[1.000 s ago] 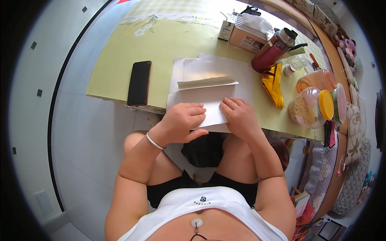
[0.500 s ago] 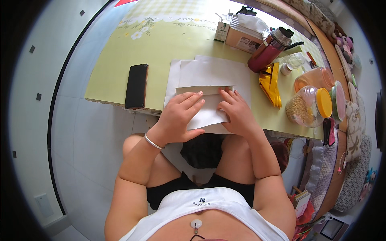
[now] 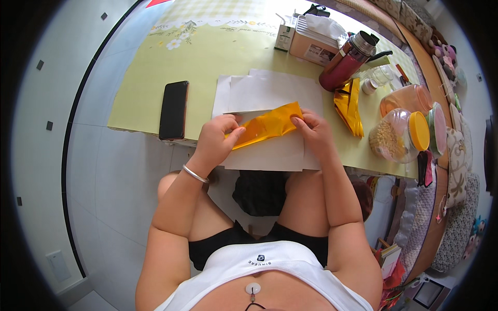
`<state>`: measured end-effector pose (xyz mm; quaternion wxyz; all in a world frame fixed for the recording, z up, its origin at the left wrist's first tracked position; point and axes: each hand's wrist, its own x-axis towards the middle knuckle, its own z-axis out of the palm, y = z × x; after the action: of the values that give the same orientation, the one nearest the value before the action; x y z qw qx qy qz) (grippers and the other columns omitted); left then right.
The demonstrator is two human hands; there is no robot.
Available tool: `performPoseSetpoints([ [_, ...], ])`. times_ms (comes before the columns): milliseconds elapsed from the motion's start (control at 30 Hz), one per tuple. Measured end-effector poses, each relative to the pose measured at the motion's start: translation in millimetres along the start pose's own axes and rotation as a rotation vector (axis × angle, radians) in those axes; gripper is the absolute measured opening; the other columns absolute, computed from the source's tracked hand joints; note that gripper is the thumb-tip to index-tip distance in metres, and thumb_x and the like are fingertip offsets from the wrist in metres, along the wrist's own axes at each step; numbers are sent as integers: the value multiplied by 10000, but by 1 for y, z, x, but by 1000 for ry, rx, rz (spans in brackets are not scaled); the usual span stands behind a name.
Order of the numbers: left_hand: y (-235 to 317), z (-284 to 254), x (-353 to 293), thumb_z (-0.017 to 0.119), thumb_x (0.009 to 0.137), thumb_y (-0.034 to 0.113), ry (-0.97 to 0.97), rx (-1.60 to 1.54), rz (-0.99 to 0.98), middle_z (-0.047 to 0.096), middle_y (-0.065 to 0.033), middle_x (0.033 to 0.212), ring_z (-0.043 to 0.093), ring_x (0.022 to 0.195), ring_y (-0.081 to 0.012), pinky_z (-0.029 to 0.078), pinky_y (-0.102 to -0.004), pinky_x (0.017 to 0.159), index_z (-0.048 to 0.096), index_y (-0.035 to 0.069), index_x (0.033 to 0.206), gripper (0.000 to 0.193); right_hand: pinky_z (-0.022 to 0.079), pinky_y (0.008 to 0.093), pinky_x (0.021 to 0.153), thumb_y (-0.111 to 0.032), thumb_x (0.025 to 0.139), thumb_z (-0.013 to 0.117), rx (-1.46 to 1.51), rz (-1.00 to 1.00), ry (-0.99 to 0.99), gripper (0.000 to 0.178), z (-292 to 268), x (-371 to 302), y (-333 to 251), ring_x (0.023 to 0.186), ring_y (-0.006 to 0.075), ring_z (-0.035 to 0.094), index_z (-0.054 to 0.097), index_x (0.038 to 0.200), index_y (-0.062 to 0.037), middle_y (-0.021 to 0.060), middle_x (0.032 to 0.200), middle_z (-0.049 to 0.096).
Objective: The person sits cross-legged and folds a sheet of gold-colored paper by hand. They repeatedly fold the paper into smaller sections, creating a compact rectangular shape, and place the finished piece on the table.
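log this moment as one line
left hand: holding left end of shiny gold foil-like strip | right hand: pinching its right end | beneath strip: overlapping white paper sheets

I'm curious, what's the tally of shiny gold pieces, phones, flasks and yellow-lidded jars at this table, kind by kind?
Shiny gold: 2 (a strip held by the left hand and right hand, a folded piece near the flask)
Phone: 1
Flask: 1
Yellow-lidded jar: 1
Total: 5
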<state>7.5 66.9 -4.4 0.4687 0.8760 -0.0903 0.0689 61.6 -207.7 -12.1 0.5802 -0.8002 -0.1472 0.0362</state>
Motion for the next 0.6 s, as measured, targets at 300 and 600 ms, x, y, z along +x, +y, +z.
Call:
performPoseSetpoints([
  [300, -2, 18, 22, 760, 816, 121, 139, 161, 55, 639, -120, 789, 605, 792, -310, 500, -413, 713, 663, 7, 744, 166, 492, 320, 775, -221, 878, 782, -111, -20, 221, 326, 11, 2, 8, 928, 235, 638, 647, 773, 57, 121, 983, 709],
  [600, -7, 34, 27, 805, 770, 136, 191, 372, 50, 618, -126, 824, 608, 848, -321, 503, -428, 754, 657, 27, 754, 184, 492, 386, 786, -125, 745, 796, -437, -177, 279, 255, 10, 7, 16, 892, 301, 603, 585, 662, -10, 101, 913, 668],
])
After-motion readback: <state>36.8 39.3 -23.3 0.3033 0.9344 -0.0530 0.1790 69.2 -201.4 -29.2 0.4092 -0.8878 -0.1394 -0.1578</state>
